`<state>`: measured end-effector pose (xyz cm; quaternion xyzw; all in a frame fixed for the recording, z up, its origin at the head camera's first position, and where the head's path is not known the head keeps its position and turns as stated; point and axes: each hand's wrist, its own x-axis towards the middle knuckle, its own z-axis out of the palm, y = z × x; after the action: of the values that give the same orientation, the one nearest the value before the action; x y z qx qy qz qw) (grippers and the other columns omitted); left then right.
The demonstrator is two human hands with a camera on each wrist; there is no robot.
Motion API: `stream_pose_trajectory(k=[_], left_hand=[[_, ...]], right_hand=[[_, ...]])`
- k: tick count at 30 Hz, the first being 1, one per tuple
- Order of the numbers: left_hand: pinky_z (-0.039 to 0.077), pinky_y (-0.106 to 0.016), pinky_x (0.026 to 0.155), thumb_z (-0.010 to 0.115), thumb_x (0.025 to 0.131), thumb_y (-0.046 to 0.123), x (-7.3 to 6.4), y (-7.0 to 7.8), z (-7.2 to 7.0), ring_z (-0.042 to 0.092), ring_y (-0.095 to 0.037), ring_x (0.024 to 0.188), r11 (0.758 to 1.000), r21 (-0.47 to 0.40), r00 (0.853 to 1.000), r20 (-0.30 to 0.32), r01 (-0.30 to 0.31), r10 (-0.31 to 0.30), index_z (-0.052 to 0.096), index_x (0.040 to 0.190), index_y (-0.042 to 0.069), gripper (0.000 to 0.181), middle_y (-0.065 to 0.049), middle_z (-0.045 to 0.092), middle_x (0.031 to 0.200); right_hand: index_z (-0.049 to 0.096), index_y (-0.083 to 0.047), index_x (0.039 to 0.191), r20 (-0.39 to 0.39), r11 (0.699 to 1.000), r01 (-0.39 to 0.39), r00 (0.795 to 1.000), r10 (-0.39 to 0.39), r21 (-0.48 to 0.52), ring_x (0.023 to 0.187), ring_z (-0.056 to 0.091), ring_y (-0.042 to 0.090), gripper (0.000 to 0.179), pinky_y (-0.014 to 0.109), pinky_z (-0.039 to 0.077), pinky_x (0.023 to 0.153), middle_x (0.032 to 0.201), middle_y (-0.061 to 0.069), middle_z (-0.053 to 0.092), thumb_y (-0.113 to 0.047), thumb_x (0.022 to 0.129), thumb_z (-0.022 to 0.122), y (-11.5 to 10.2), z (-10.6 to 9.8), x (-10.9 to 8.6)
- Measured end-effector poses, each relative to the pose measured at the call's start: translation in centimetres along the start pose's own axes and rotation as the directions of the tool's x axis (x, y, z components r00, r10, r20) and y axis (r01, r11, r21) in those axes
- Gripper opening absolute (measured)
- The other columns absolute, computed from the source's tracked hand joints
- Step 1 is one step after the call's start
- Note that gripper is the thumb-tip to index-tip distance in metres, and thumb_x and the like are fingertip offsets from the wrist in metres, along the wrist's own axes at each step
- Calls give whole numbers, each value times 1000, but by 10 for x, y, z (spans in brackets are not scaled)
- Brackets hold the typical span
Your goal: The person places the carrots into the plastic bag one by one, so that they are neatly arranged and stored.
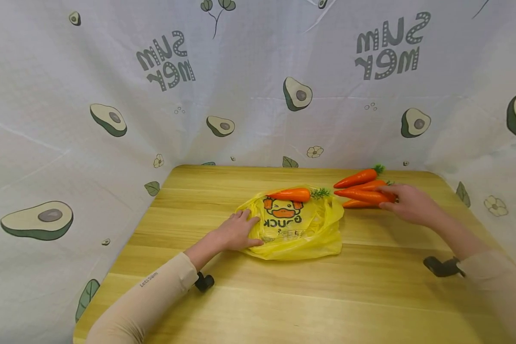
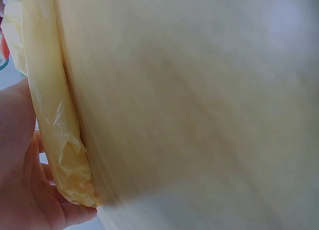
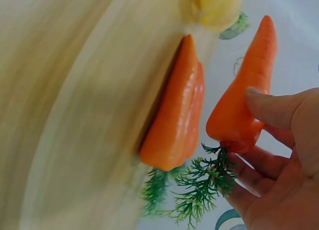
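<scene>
A yellow plastic bag (image 1: 322,241) printed with a duck lies spread on the wooden table. One toy carrot (image 1: 295,194) with green leaves lies on the far part of the bag, pointing left. My left hand (image 1: 240,232) rests against the bag's left edge with fingers spread; the left wrist view shows its fingers along the folded yellow edge (image 2: 52,100). To the right of the bag, my right hand (image 1: 414,204) pinches a toy carrot (image 3: 244,93) near its leafy end, thumb on one side and fingers on the other. The held carrot's tip points left.
Other toy carrots, one at the back (image 1: 357,178) and one at the front (image 1: 356,204), lie around the held one. A patterned white cloth (image 1: 258,119) rises behind the wooden table (image 1: 284,301). Black wrist devices (image 1: 440,266) show beside both sleeves.
</scene>
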<state>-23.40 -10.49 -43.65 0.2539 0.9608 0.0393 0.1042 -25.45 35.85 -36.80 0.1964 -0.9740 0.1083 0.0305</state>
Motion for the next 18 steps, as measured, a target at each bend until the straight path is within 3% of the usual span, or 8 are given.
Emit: stream_pose_trajectory(k=[3,7,18], left_hand=[[27,-55,121,57,95,63,0,0,1,29,-43,148,1000,1,1000,-1,-1,1,39,156,17,78,-21,26,163],[28,-55,120,57,95,62,1,0,1,30,-43,148,1000,3,1000,-3,-4,4,39,156,17,78,-21,27,162],[28,-55,120,57,95,62,1,1,1,30,-43,148,1000,10,1000,-4,-3,3,39,155,16,78,-21,27,162]], right_hand=[[60,8,133,7,1000,-4,1000,4,-6,88,60,36,49,57,50,79,114,32,66,-17,92,72,-7,-3,4],[59,6,134,6,1000,-4,1000,4,-7,95,62,40,50,62,49,85,120,34,64,-18,93,72,-15,-6,9],[61,6,133,-14,1000,30,999,-30,6,90,58,35,49,53,50,79,121,31,64,-18,92,73,-38,-9,22]])
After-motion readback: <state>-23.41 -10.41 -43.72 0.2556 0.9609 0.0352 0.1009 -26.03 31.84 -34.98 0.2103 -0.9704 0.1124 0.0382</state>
